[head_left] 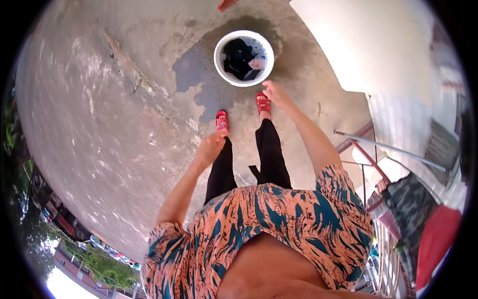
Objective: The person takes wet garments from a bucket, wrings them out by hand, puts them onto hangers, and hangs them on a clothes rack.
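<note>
A white round tub [219, 70] stands on wet concrete ahead of my feet. Dark cloth [238, 56] lies in its sudsy water, with a small pale pinkish patch beside it. My right hand [277, 94] hangs just short of the tub's near rim, apart from it in the picture, its fingers curled in and nothing visible in them. Lower and to the left, my left hand [212, 146] is closed in front of my black trouser leg [222, 169]. Whatever it may hold is hidden. Red sandals [222, 121] are on my feet.
Wet patches spread over the concrete floor [124, 124] around the tub. To the right are a large white panel [358, 45], a metal pole [393, 148], and hanging camouflage cloth [409, 209] beside red cloth [438, 239]. A red object [227, 4] shows at the top edge.
</note>
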`<state>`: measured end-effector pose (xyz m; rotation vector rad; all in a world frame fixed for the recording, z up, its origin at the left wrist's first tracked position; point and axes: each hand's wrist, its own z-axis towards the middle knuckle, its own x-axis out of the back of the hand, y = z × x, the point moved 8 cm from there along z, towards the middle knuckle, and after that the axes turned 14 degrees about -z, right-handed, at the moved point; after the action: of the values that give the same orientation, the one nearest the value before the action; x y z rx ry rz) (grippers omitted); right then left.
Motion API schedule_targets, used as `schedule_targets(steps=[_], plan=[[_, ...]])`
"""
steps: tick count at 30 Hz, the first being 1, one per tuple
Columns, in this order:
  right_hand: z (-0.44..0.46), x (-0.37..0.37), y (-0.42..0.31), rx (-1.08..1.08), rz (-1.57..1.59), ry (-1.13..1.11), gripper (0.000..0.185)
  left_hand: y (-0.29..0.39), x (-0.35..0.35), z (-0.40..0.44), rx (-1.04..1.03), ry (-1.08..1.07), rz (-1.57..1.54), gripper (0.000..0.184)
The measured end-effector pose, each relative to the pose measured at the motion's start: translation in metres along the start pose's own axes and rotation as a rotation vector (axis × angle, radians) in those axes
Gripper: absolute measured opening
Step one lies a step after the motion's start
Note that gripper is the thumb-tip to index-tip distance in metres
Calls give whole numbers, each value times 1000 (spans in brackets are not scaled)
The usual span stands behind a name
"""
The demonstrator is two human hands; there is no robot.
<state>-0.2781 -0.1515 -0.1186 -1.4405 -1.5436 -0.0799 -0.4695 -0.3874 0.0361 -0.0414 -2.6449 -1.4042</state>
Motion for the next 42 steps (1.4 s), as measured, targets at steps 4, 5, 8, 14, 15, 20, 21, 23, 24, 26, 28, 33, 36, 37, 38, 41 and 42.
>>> schedule_targets(steps=[4,5,8,14,15,20,21,23,24,26,28,33,36,37,38,41,42], plan=[[131,-24,-7,276,-209,188,52,-61,-16,25,179,126,-228,25],[165,-40,0,207,-261,25,58,-68,-21,32,199,163,-292,25],[212,-53,-10,119,-394,-92,72,-79,-38,40,266,209,-414,25],[222,-174,15,18,-611,-374,69,-82,-46,63,294,172,-519,27],[228,-214,46,19,-587,-363,62,-87,-40,69,281,178,-527,27],[195,-115,13,14,-205,-12,34,-98,-16,86,251,220,-561,28],[186,-96,13,31,-119,53,34,-100,-11,92,227,236,-552,28],[145,-25,-24,57,59,181,33,-96,0,114,155,237,-508,32],[129,0,-41,93,140,189,33,-97,4,127,122,271,-411,38],[97,44,-71,164,310,204,32,-97,9,159,52,320,-302,50],[68,76,-87,181,478,224,37,-103,7,196,-17,340,-264,64],[-11,155,-161,242,1262,238,55,-95,-3,282,-160,364,-239,84],[-40,199,-202,530,1311,200,57,-70,-21,313,-356,271,-132,91],[-39,208,-200,456,1339,236,57,-68,-33,322,-356,190,-110,94],[-38,216,-199,383,1367,273,57,-77,-49,334,-343,133,-228,84],[33,203,-176,29,1367,239,45,-83,-55,321,-181,115,-39,46],[63,190,-169,18,1298,217,45,-78,-49,306,-78,157,-2,40]])
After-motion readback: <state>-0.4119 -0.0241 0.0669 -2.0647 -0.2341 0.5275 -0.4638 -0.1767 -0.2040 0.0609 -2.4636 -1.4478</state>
